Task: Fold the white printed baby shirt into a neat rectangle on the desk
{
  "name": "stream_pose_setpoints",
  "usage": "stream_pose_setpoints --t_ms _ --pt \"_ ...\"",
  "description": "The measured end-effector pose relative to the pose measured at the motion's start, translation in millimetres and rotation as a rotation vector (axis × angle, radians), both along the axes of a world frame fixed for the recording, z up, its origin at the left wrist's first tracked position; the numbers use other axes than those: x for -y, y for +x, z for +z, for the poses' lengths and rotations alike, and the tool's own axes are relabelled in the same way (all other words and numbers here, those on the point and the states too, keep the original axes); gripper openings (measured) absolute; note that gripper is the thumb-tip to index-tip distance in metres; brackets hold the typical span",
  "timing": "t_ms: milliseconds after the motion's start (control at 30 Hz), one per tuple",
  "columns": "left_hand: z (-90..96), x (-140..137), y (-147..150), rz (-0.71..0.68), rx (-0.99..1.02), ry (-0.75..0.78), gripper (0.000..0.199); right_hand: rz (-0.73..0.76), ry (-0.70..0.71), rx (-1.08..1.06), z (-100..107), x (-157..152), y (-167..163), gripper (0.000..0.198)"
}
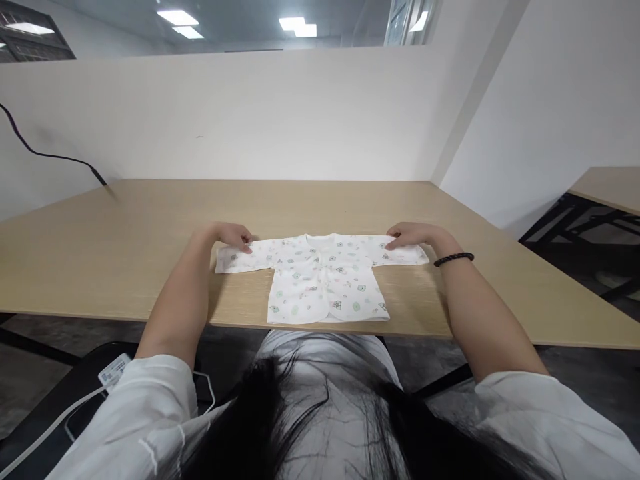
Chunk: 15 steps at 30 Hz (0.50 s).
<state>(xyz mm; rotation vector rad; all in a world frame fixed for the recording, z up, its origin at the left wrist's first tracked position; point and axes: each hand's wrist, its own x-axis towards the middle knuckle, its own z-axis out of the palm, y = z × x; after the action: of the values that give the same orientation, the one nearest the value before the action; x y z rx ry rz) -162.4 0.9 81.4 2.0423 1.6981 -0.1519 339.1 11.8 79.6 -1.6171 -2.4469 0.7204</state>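
Flat at the near edge of the desk (280, 207), the printed shirt (305, 280) looks light, soft and easily creased, best held by its sleeves (410, 256), which left hand (234, 235) and right hand (414, 234) touch, whether either grip is closed I cannot tell.

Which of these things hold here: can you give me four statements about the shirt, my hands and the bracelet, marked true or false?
1. The shirt lies spread on the table. True.
2. Both hands are on the hem. False: the left hand and right hand are each at a sleeve.
3. The shirt has a small print. True.
4. The bracelet is white. False: the bracelet is dark.
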Motion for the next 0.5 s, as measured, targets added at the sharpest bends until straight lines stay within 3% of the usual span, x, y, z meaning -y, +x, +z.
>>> stream_pose_setpoints --t_ms 100,267,333,400,500 --pt "6.9 -1 0 0.018 0.062 0.193 0.031 -0.050 0.109 -0.030 11 4 -4 0.035" --pt "39.1 16 -7 0.228 0.243 1.008 0.024 -0.195 0.566 -0.559 44 22 3 0.030" --pt "51.7 36 -10 0.265 0.272 1.131 0.025 -0.188 0.666 -0.671 53 35 11 0.032" --pt "56.3 60 -10 0.280 0.261 1.083 0.029 -0.134 0.661 -0.623 55 52 18 0.033" --pt "44.0 98 -9 0.185 0.201 0.646 0.033 0.011 0.410 -0.352 41 83 27 0.038"
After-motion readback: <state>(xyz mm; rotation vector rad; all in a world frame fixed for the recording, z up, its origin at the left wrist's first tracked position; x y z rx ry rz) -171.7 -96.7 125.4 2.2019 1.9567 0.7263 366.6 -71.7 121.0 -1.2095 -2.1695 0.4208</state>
